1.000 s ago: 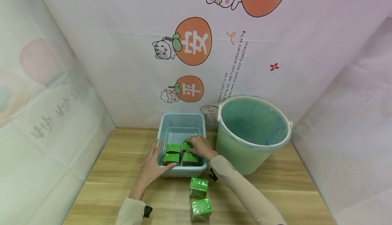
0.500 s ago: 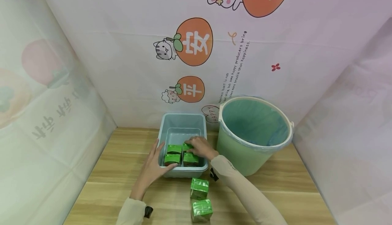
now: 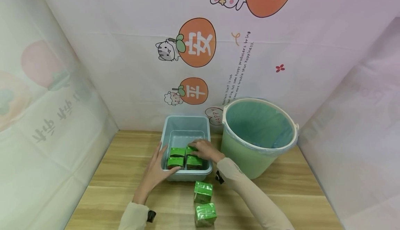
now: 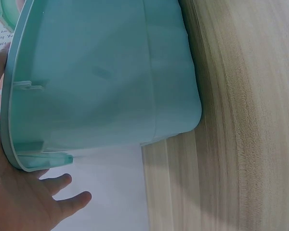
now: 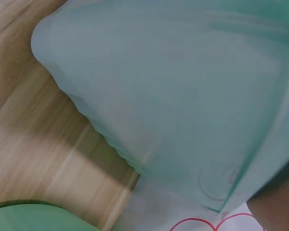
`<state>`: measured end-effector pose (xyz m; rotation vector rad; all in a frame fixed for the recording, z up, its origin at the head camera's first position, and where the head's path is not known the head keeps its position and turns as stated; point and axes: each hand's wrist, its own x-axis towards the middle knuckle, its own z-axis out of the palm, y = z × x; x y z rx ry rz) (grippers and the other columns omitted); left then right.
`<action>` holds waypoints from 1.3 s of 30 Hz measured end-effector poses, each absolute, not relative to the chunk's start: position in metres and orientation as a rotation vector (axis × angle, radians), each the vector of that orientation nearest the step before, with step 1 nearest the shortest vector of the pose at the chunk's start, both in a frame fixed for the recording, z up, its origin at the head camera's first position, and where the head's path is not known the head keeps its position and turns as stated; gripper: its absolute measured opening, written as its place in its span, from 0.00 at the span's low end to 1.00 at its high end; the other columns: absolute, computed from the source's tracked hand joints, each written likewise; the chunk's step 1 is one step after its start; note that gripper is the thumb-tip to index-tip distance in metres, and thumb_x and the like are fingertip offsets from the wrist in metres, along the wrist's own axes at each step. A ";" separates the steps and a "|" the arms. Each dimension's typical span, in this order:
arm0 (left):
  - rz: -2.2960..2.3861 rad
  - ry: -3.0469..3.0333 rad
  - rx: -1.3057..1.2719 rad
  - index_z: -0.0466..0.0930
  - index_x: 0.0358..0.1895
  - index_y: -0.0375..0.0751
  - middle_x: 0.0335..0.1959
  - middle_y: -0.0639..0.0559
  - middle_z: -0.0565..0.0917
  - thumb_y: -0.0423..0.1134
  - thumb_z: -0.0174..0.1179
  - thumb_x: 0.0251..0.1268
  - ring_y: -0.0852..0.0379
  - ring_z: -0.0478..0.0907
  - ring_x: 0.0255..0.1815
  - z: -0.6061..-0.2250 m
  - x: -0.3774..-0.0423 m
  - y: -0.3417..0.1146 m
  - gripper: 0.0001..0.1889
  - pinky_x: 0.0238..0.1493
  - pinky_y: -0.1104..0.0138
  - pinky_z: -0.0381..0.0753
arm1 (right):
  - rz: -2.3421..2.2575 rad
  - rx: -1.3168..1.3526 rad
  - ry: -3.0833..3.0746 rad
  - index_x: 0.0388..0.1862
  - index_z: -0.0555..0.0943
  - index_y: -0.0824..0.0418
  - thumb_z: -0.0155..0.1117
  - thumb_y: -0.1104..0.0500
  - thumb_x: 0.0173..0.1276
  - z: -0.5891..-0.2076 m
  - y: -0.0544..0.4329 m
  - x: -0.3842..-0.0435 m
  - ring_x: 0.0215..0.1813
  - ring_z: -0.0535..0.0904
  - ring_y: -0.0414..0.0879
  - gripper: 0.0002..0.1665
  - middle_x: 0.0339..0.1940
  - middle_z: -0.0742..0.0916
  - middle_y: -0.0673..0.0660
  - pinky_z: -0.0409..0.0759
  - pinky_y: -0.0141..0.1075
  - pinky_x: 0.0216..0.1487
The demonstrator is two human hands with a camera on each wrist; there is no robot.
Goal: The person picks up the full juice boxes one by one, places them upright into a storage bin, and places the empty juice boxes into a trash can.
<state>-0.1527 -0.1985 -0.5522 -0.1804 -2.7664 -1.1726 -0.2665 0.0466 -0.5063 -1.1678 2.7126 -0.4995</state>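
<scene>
A light blue plastic bin (image 3: 186,118) stands near the back wall, with several small green boxes in its front half. My left hand (image 3: 155,169) rests at the bin's front left corner, fingers spread along the left rim and thumb on the front rim. Its fingers (image 4: 73,204) extend past the rim in the left wrist view. My right hand (image 3: 205,149) reaches over the right rim and holds the back right green box (image 3: 191,149), partly hiding it. The front right green box (image 3: 194,161) and front left green box (image 3: 176,162) sit nearer me.
Two more green boxes stand on the wooden table (image 3: 125,174) before the bin: one green box (image 3: 203,191) behind another green box (image 3: 205,214). A pale green bucket (image 3: 247,162) with a liner stands just right of the bin. Printed cloth walls (image 3: 131,66) enclose the table.
The right forearm has shifted very slightly to the right, its fingers staying at the back right box. The left hand, bin and boxes look unmoved.
</scene>
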 end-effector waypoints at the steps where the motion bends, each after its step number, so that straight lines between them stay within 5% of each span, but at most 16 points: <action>1: -1.175 -2.767 -0.181 0.54 0.87 0.50 0.89 0.48 0.41 0.68 0.73 0.60 0.28 0.53 0.82 -0.552 -0.153 -0.198 0.57 0.67 0.25 0.65 | -0.532 -1.153 2.694 0.69 0.81 0.67 0.69 0.59 0.77 -0.505 0.048 -0.266 0.67 0.80 0.61 0.25 0.66 0.85 0.65 0.78 0.55 0.68; 39: -1.156 -2.774 -0.170 0.54 0.86 0.51 0.89 0.47 0.41 0.66 0.73 0.61 0.27 0.54 0.82 -0.550 -0.151 -0.196 0.56 0.67 0.26 0.66 | -0.749 -1.272 2.674 0.71 0.79 0.65 0.62 0.55 0.83 -0.500 0.086 -0.188 0.74 0.74 0.60 0.24 0.71 0.80 0.64 0.74 0.55 0.73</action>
